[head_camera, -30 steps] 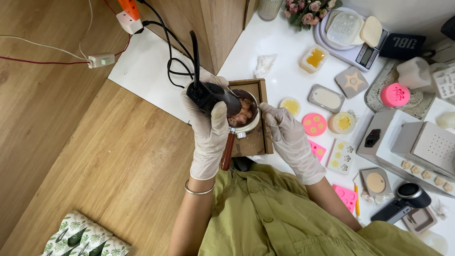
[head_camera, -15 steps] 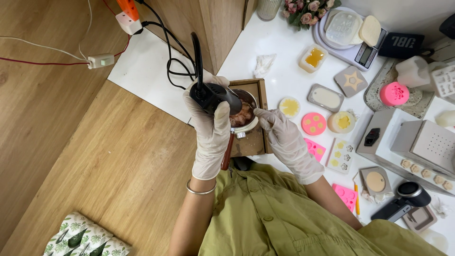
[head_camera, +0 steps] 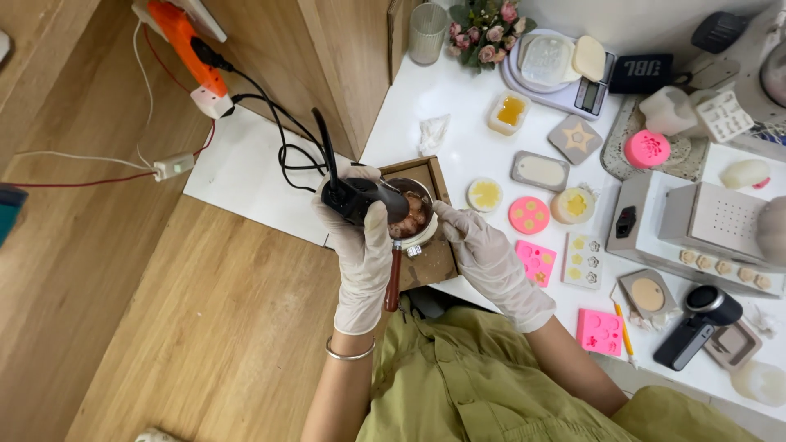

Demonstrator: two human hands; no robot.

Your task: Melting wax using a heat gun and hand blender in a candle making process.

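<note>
From the head camera, I see little change against the earlier pictures: my left hand (head_camera: 363, 245) still grips the black heat tool (head_camera: 360, 199), and the nozzle still points into the small metal pot (head_camera: 413, 217). My right hand (head_camera: 485, 255) has stayed at the pot's right rim, fingers curled loosely against it; I cannot tell whether it truly clamps the rim or only steadies it. The view itself has drifted slightly, nothing more.

The pot sits on a wooden tray (head_camera: 432, 254) at the near edge of the white desk (head_camera: 467, 147), its reddish-brown handle (head_camera: 394, 281) pointing toward me. Brownish lumps lie inside, partly hidden by the tool's nozzle and my left thumb. The tool's black cord (head_camera: 282, 135) loops back across a white board to an orange power strip (head_camera: 190, 45) by the wall.

To the right of the pot lie silicone moulds: I count three pink ones near me, a round pink mould (head_camera: 529, 215) and two pink square ones (head_camera: 536, 262) (head_camera: 599, 331). A further round pink piece (head_camera: 647, 149) sits farther back. One kitchen scale (head_camera: 565, 78) stands at the far edge, one small bunch of flowers (head_camera: 483, 37) beside it, and one white box-shaped machine (head_camera: 704, 229) to the right. A black handheld device (head_camera: 696, 323) lies near the desk's front edge.
</note>
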